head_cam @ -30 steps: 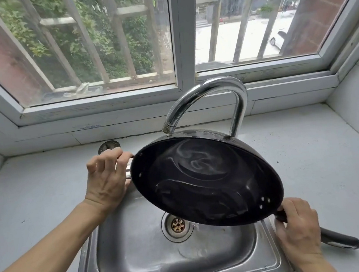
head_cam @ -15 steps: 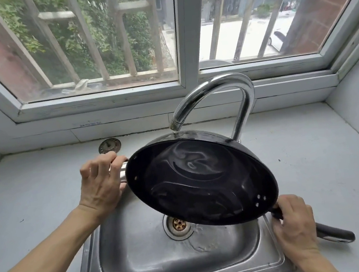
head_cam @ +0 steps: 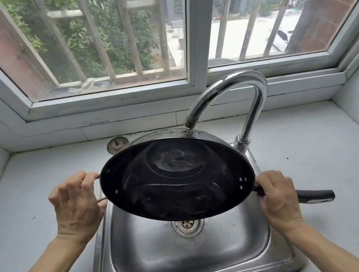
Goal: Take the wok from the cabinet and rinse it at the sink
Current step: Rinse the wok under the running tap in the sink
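We hold the wok tipped over the sink, left hand closed on the loop handle, right hand gripping the long handle. We should keep both grips firm while draining toward the drain. Its long axis runs left-right, handle pointing right, bowl facing us.

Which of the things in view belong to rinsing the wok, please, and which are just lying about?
In use: the wok, held tilted over the sink by the left hand and right hand; the tap above it.

Lying about: the strainer plug on the counter; the crumpled rubbish outside the window.
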